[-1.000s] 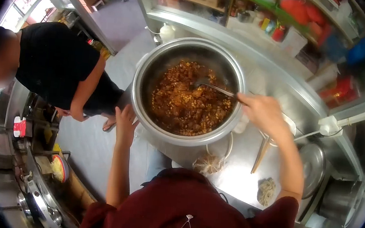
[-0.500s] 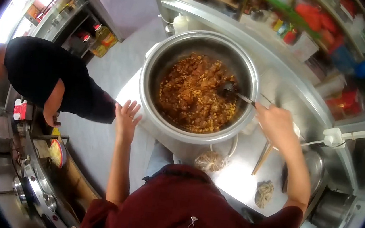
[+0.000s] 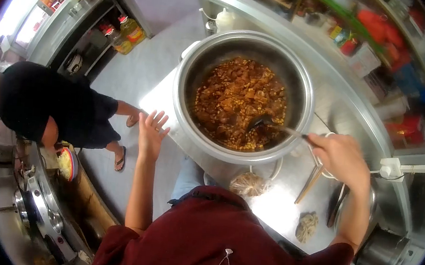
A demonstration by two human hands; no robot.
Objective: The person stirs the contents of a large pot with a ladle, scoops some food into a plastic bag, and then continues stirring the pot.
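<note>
A large round metal pot [image 3: 182, 124] stands on the steel table, holding a brown stew [image 3: 236, 101] of chunks and yellow beans or kernels. My right hand [image 3: 342, 156] is closed around the handle of a ladle [image 3: 290, 131] at the pot's right side. The ladle's dark bowl dips into the stew near the right of the pot. Raised to the left of the pot, my left hand [image 3: 151, 136] is open with fingers spread and holds nothing. A gap separates it from the rim.
Below the pot lie a plastic bag of brown food [image 3: 249, 184], a wooden stick [image 3: 309, 185] and a crumpled cloth [image 3: 307, 227]. Another person [image 3: 60, 106] in black stands at the left, near a bowl of pale shreds [image 3: 68, 164]. Oil bottles [image 3: 130, 29] stand farther back.
The ladle has shifted lower in the stew, and my right hand has moved right and down. The other person has moved away to the left. My left hand stays raised and open.
</note>
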